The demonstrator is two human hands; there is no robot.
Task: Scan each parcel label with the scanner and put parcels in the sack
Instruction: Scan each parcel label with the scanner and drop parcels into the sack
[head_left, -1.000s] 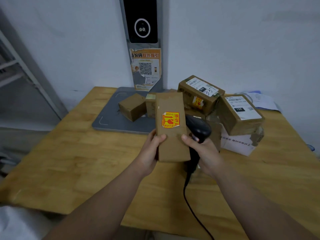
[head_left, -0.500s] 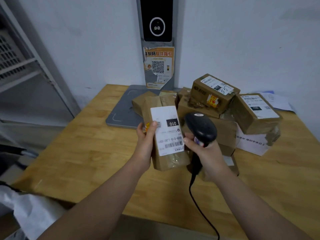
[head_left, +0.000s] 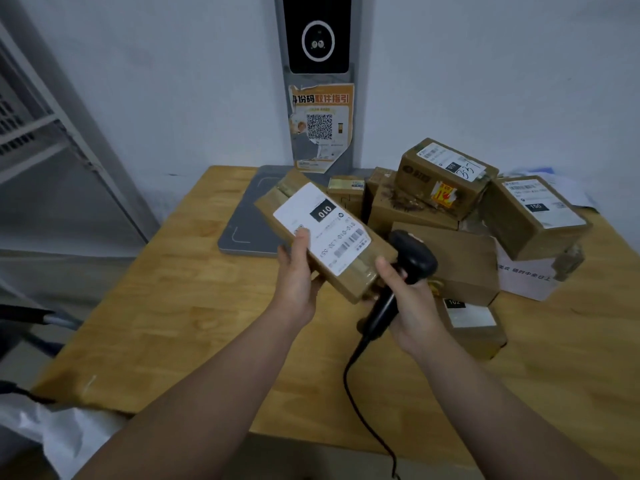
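- Left hand (head_left: 298,271) holds the parcel (head_left: 349,271) up off the desk (head_left: 173,323), thumb on the edge of the label (head_left: 322,228) and fingers tucked under. Label side is turned up, so the barcode is out in the open for reading.
- Right hand (head_left: 412,299) is wrapped round the handle of the scanner (head_left: 412,261), with one finger up by the parcel's near corner, probably steadying it.
- The scanner's head sits just beside the parcel's lower end and, as far as I can tell, isn't pointed at the barcode. So I'd say the scan isn't done yet.
- The thumb covers a bit of the label's left edge but the barcode strips look clear of it, which is good.
- The other parcels (head_left: 446,181) are piled at the back right of the desk, waiting their turn.
- White stuff at the bottom left, below the desk edge, looks like the sack (head_left: 45,431). Handy spot, since the left hand could drop the parcel straight down there.
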